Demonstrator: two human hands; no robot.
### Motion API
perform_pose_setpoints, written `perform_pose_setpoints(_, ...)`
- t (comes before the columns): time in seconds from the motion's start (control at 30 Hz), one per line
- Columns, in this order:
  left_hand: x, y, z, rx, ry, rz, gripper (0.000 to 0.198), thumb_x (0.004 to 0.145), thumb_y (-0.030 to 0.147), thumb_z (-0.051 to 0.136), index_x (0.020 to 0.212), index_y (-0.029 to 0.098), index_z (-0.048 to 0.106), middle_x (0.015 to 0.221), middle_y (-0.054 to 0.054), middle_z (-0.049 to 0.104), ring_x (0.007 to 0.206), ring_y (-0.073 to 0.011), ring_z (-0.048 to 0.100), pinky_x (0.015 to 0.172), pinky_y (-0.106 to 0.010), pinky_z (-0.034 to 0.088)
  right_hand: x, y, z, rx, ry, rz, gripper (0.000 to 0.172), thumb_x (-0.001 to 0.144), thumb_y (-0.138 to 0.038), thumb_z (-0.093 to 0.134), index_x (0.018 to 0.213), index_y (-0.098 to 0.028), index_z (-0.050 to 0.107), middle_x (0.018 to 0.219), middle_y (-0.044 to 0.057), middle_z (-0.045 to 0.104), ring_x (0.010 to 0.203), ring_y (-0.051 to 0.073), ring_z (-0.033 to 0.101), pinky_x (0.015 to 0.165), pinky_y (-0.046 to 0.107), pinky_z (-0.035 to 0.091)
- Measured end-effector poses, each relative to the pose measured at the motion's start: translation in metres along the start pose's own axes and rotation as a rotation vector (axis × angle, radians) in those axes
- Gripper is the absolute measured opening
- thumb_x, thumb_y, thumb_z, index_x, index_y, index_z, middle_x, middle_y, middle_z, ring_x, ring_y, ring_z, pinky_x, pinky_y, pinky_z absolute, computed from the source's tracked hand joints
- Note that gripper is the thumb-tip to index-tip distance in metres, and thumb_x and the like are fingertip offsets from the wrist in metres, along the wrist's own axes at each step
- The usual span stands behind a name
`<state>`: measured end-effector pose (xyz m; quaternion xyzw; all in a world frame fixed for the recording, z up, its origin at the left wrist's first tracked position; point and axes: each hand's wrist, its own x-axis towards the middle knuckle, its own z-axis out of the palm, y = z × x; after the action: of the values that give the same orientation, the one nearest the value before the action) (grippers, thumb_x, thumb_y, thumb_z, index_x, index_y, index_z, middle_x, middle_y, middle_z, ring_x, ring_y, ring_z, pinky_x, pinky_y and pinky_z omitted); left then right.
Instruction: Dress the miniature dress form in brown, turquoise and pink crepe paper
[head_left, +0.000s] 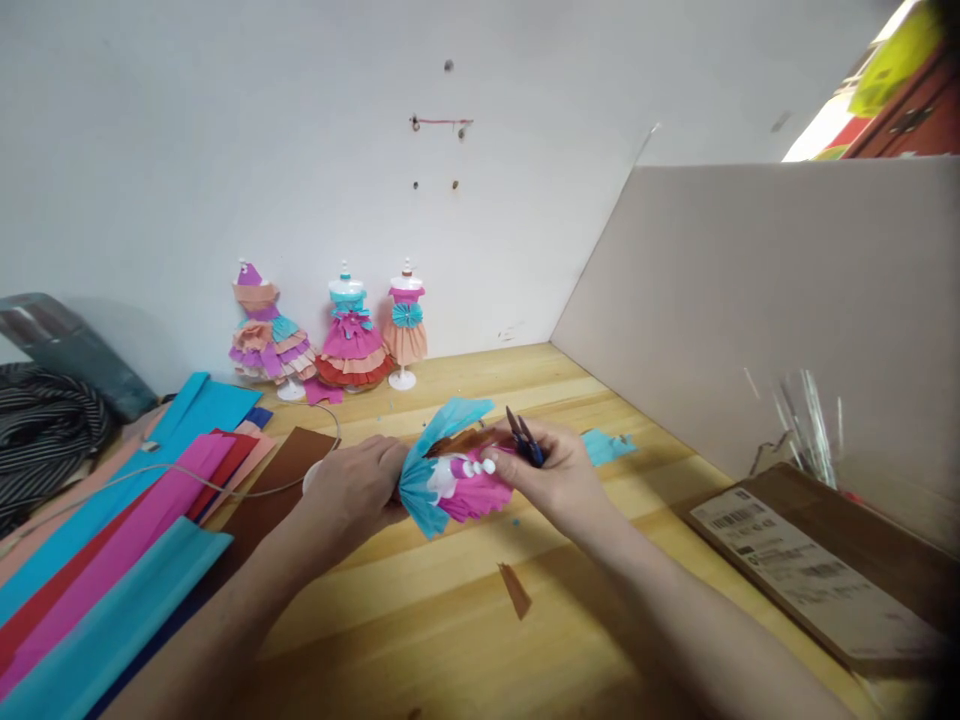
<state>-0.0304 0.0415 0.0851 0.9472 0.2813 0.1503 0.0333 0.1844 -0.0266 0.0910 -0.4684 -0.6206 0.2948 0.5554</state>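
A small white dress form [444,480] lies sideways between my hands, its beaded neck pointing right. Blue crepe paper [424,490] fans out round its middle, and pink crepe paper [480,497] spreads beneath the neck. Some brown paper shows behind it. My left hand [358,485] is closed round the form's lower part, where the blue paper is gathered. With thumb and fingers, my right hand [551,475] pinches the paper near the neck. Dark-bladed scissors [525,440] also sit in the right hand, tips pointing up; their handles are hidden by the palm.
Three dress forms in paper dresses, one with a pink skirt [352,335], stand by the wall. Coloured crepe paper [142,520] and a thin cable [247,492] lie at left. A brown scrap [515,590] and a blue scrap [606,446] rest on the table. At right lies a cardboard box [810,570].
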Motion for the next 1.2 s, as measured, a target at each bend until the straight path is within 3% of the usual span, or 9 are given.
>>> perform_pose_setpoints(0.23, 0.002, -0.002, 0.003, -0.175, -0.004, -0.059, 0.01, 0.077, 0.026, 0.062, 0.084, 0.019, 0.061, 0.086, -0.009, 0.068, 0.08, -0.0255, 0.063, 0.067, -0.033, 0.046, -0.008, -0.001, -0.014, -0.002, 0.012, -0.093, 0.018, 0.082, -0.033, 0.066, 0.085, -0.018, 0.074, 0.069, 0.004, 0.066, 0.055, 0.013, 0.052, 0.051, 0.026, 0.04)
perform_pose_setpoints(0.33, 0.001, 0.001, 0.004, -0.467, 0.152, -0.208, 0.014, 0.069, 0.026, 0.068, 0.068, 0.019, 0.056, 0.073, -0.007, 0.066, 0.074, -0.0247, 0.061, 0.065, -0.032, 0.043, -0.005, 0.01, -0.022, 0.105, 0.153, -0.031, 0.024, 0.081, -0.041, 0.068, 0.084, -0.018, 0.075, 0.052, -0.002, 0.048, 0.046, 0.009, 0.038, 0.044, 0.023, 0.028)
perform_pose_setpoints(0.47, 0.002, 0.006, 0.002, -0.7, 0.21, -0.424, 0.021, 0.081, 0.029, 0.058, 0.063, 0.019, 0.055, 0.045, 0.002, 0.053, 0.045, -0.0134, 0.049, 0.05, -0.025, 0.037, -0.001, 0.024, -0.022, 0.148, 0.151, 0.114, 0.032, 0.077, -0.047, 0.071, 0.08, -0.015, 0.072, 0.049, -0.006, 0.033, 0.044, 0.007, 0.027, 0.044, 0.024, 0.018)
perform_pose_setpoints(0.53, 0.006, 0.006, 0.006, -1.151, 0.443, -0.63, 0.017, 0.07, 0.023, 0.071, 0.06, 0.017, 0.059, 0.05, 0.002, 0.055, 0.05, -0.0115, 0.048, 0.053, -0.024, 0.037, -0.001, 0.03, -0.019, 0.07, 0.094, 0.197, 0.037, 0.074, -0.051, 0.073, 0.081, -0.014, 0.071, 0.051, -0.005, 0.035, 0.046, 0.008, 0.029, 0.044, 0.025, 0.018)
perform_pose_setpoints(0.63, 0.013, 0.001, 0.024, -1.291, 0.581, -0.775, 0.018, 0.074, 0.028, 0.068, 0.063, 0.018, 0.057, 0.057, 0.002, 0.057, 0.056, -0.0108, 0.05, 0.058, -0.022, 0.041, -0.002, 0.038, -0.014, -0.021, 0.044, 0.311, 0.045, 0.071, -0.057, 0.072, 0.088, -0.015, 0.071, 0.054, -0.005, 0.036, 0.047, 0.008, 0.029, 0.044, 0.025, 0.017)
perform_pose_setpoints(0.77, 0.015, -0.002, 0.062, -1.514, 0.576, -0.936, 0.023, 0.074, 0.037, 0.069, 0.069, 0.017, 0.057, 0.06, 0.0, 0.06, 0.057, -0.0128, 0.055, 0.058, -0.024, 0.045, 0.005, 0.045, -0.005, -0.149, -0.112, 0.424, 0.049, 0.072, -0.059, 0.069, 0.095, -0.016, 0.072, 0.049, -0.006, 0.036, 0.044, 0.009, 0.03, 0.043, 0.024, 0.021)
perform_pose_setpoints(0.93, 0.008, 0.011, 0.098, -1.654, 0.582, -1.096, 0.032, 0.07, 0.042, 0.074, 0.072, 0.016, 0.056, 0.059, 0.001, 0.057, 0.054, -0.0113, 0.054, 0.053, -0.022, 0.042, 0.014, 0.057, 0.011, -0.238, -0.297, 0.316, 0.033, 0.071, -0.049, 0.068, 0.081, -0.018, 0.072, 0.068, 0.002, 0.062, 0.063, 0.017, 0.055, 0.059, 0.029, 0.043)
perform_pose_setpoints(1.03, 0.005, 0.02, 0.108, -1.703, 0.585, -1.142, 0.036, 0.068, 0.046, 0.075, 0.074, 0.016, 0.055, 0.061, 0.0, 0.059, 0.054, -0.0119, 0.055, 0.054, -0.023, 0.042, 0.011, 0.067, 0.021, -0.204, -0.444, 0.305, 0.037, 0.078, -0.051, 0.059, 0.082, -0.016, 0.069, 0.075, 0.005, 0.067, 0.07, 0.02, 0.06, 0.067, 0.031, 0.046)
perform_pose_setpoints(1.2, 0.004, 0.031, 0.111, -1.776, 0.56, -1.137, 0.042, 0.063, 0.048, 0.078, 0.076, 0.015, 0.057, 0.065, 0.0, 0.061, 0.055, -0.0117, 0.056, 0.054, -0.023, 0.042, 0.004, 0.074, 0.03, -0.233, -0.51, 0.308, 0.038, 0.083, -0.051, 0.05, 0.082, -0.015, 0.063, 0.078, 0.005, 0.065, 0.074, 0.019, 0.06, 0.07, 0.03, 0.046)
